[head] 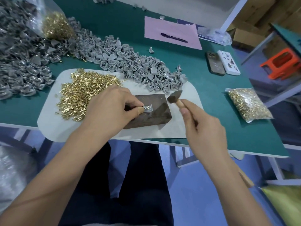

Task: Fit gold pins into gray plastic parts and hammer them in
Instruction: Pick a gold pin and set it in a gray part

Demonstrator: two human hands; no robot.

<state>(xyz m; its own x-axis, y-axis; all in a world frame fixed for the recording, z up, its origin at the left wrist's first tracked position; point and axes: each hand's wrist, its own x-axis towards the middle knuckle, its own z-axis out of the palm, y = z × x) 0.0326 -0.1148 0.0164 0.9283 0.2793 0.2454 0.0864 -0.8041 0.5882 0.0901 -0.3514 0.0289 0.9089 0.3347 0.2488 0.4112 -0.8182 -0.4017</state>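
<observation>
On the green tabletop (211, 82), a gray part (148, 108) was pinched on the block (154, 115) by the left hand (110, 110) — the hammer (175, 95), gripped in the right hand (203, 128), was poised; a square strike seemed due.

Two hands: the left hand (110, 110) and the right hand (205, 128). One hammer (175, 96), one dark block (151, 115) and one gray part (148, 108) lying on it. One loose heap of gold pins (84, 93) at nine o'clock of the block, and two bags of pins (249, 105) (55, 25). One pink sheet (172, 32) with one pen (174, 38). Two phones (215, 64) (228, 62) at two o'clock. One orange stool (283, 64). The piled gray parts (130, 62) are too many to count.
</observation>
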